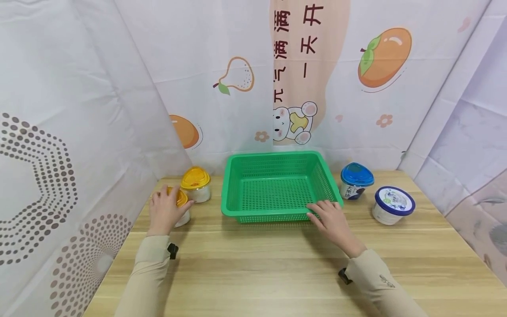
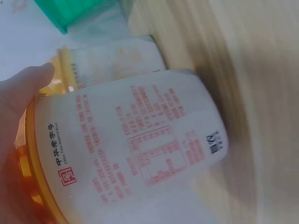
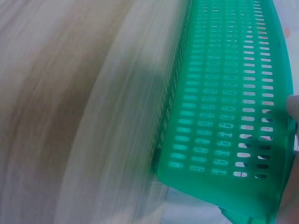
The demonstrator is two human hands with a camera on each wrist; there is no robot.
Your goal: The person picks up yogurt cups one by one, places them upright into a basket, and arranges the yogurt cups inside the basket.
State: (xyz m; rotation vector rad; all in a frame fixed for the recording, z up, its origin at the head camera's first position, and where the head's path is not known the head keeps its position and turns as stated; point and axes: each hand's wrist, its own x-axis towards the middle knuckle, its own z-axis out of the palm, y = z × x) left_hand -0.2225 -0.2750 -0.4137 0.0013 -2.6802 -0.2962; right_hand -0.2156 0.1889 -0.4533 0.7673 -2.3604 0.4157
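Note:
On the table's left side my left hand grips a white cup with an orange-yellow lid from above. Red and black print covers that cup's wall in the left wrist view, where the thumb lies along the lid. Just behind it stands a second yellow-lidded cup. At the middle is a green plastic basket with perforated walls and nothing in it. My right hand holds the basket's front rim near its right corner, thumb on the outer side; its other fingers are partly hidden in the right wrist view.
Right of the basket stand a blue-lidded cup and a wider white tub with a dark blue lid. A printed curtain hangs behind the wooden table, and more cloth hangs at both sides.

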